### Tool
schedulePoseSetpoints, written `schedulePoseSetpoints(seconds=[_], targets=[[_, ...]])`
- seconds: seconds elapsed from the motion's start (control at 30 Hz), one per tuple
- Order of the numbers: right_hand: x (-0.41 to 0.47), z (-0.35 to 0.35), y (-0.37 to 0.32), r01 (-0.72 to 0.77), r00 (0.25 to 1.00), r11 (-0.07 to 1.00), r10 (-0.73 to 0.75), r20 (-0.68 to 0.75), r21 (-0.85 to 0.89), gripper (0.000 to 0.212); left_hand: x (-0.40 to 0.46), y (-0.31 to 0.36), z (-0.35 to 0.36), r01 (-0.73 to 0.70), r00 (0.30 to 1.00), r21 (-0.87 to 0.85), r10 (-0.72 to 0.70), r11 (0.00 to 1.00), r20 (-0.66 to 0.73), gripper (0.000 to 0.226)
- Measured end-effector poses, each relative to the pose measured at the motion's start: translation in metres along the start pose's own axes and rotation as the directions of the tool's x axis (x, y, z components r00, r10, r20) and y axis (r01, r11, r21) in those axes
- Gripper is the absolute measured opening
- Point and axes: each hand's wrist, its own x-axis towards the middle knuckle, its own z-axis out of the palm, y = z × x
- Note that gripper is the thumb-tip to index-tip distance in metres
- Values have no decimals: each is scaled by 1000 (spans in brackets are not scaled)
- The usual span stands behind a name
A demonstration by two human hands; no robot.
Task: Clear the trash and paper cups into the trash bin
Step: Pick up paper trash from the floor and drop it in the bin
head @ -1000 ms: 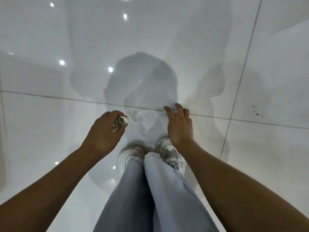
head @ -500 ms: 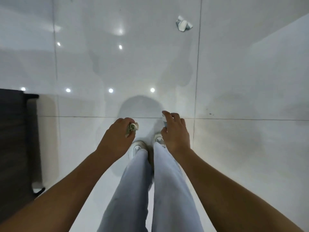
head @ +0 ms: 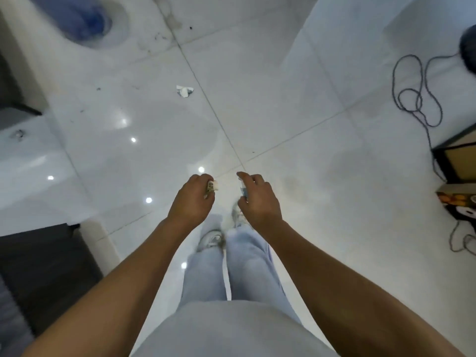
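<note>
The left hand (head: 192,202) is curled tight around a small crumpled wrapper (head: 212,186) whose print is too blurred to read, and the right hand (head: 257,199) pinches a thin pale scrap (head: 243,190) between thumb and bent fingers, no writing legible on it. Both hands hang above the white tiled floor (head: 283,99) over the person's shoes. A crumpled white piece of trash (head: 184,90) lies on the floor well ahead, and a blurred blue-lined trash bin (head: 85,19) stands at the upper left.

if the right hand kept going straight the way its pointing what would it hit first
Nothing close: the right hand, pinching a small scrap, points up-frame over bare floor tile. Depth is unclear.
</note>
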Motion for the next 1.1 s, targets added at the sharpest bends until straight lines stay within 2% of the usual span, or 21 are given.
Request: schedulePoseSetpoints(seconds=[0.2,0.37,0.5,0.6,0.77,0.9,0.97,1.03,1.1], targets=[[-104,-36,33,-185,970,961,212,-119,204,56,-46,81,20,-171,975,129,149,977,166,24],[-187,-48,98,-326,881,868,422,-212,374,55,-76,156,74,-389,898,227,311,893,311,29],[-274,-38,168,-413,775,770,578,-257,487,55,-117,220,146,-571,786,259,428,779,445,27],[-347,-21,226,-489,687,693,680,-255,531,55,-164,262,216,-657,702,248,458,712,545,25],[-475,11,326,-573,523,532,823,-221,624,56,-260,321,340,-781,533,191,476,594,699,25],[-569,36,388,-600,384,385,908,-170,702,57,-335,361,423,-863,371,98,490,495,789,27],[-612,48,413,-600,307,303,942,-137,740,56,-369,381,465,-893,318,90,478,441,819,26],[-638,56,427,-595,265,254,958,-112,763,56,-389,398,491,-914,275,79,463,398,842,24],[-673,67,449,-579,183,163,981,-68,799,56,-414,418,531,-946,175,23,446,324,878,22]])
